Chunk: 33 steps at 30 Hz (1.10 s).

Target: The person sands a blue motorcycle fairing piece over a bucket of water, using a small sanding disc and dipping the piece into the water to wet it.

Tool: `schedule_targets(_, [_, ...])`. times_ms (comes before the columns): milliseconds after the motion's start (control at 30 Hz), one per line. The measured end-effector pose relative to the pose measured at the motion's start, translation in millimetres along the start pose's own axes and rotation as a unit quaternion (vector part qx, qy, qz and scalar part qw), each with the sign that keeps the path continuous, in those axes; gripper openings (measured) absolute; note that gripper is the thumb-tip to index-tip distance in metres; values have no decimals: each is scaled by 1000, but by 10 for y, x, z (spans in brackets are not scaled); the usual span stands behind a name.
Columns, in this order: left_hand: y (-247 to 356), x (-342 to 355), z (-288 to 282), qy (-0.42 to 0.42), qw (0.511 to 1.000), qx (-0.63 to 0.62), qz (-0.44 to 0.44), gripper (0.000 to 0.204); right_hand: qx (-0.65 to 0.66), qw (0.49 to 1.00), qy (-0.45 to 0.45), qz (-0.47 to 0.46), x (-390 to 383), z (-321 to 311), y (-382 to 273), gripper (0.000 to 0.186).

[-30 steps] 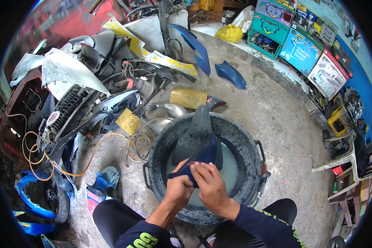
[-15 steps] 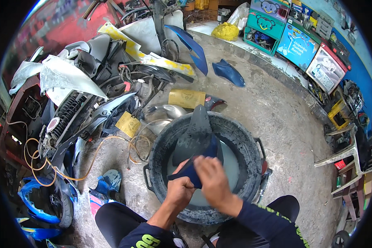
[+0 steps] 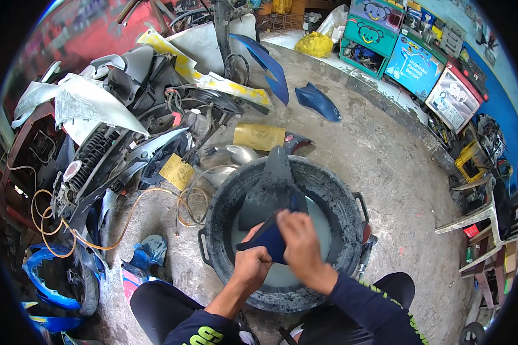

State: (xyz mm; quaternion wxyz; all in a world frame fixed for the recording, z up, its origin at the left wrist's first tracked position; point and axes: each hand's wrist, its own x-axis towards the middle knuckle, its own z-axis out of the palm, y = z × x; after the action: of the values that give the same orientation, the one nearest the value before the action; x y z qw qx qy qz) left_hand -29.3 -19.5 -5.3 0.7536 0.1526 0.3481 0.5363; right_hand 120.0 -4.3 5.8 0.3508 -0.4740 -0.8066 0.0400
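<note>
My left hand (image 3: 252, 265) grips a dark blue motorcycle body panel (image 3: 269, 241) by its near left end, thumb on top. The panel is tilted over a round black tub (image 3: 343, 230) with cloudy water (image 3: 320, 221) inside. Across the panel's right side lies my right hand (image 3: 298, 237), its fingers bent and pressed together, slightly blurred. Whatever may be under those fingers is hidden. Behind the panel, a dark grey, wet plastic panel (image 3: 270, 187) leans in the tub with its tip over the far rim.
Yellow sandpaper sheets (image 3: 259, 137) lie beyond the tub. Motorcycle parts (image 3: 98, 149) are heaped at the left, with an orange hose (image 3: 126, 221) looping toward the tub. Two blue panels (image 3: 318, 102) rest on or near the concrete farther off. A worn chair frame (image 3: 472, 215) stands at right.
My right hand has shifted a little up and left along the blue panel. The panel's angle has changed slightly, while my left hand keeps its grip.
</note>
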Motion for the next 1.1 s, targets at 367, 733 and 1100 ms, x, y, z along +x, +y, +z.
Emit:
schedule_targets(367, [-20,-5,-52,30,999,-19,-33,83,31,998,-9,-62,-118,-19,-201,51])
schedule_targets(733, [-34,-20,-39,-32,998,-38,-32,82,18,1000,6,21,139,-112,194,47])
schedule_targets(1100, [0,-14,-65,-12,989,144,37,71,-5,999,6,-42,21,-167,-42,46])
